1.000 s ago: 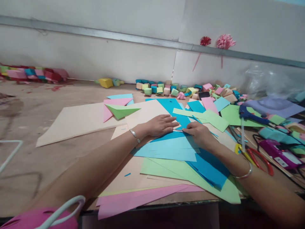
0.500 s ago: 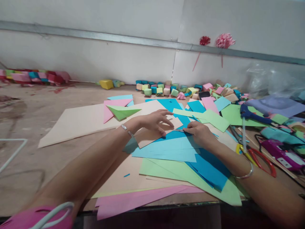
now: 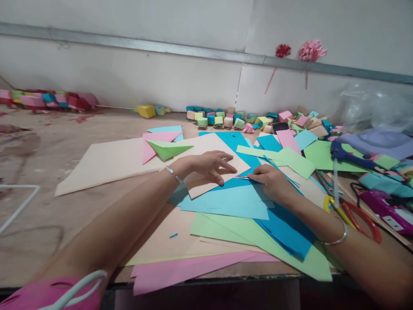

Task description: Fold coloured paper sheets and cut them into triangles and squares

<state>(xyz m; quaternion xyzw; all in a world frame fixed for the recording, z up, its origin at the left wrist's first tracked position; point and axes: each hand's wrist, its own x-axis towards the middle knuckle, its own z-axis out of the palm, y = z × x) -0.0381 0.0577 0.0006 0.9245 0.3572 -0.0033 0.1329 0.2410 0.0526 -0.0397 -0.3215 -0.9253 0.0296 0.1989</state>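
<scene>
My left hand has its fingers spread over a cream paper sheet, pressing or resting near its front edge. Closed around a tool is my right hand; only a thin metal blade shows, pointing left at the sheet's edge, and its handle is hidden in the fist. Dark blue paper and a light blue sheet lie under and in front of the cream one. A folded green paper piece and a pink one rest behind my left wrist.
Red-and-yellow-handled scissors, a blue glue gun and a purple power strip lie at right. Small folded paper blocks line the wall. Green sheets and pink sheets reach the table's front edge.
The whole scene has shifted slightly to the right in view. Both hands keep nearly the same places over the papers, and the blade stays at the cream sheet's edge.
</scene>
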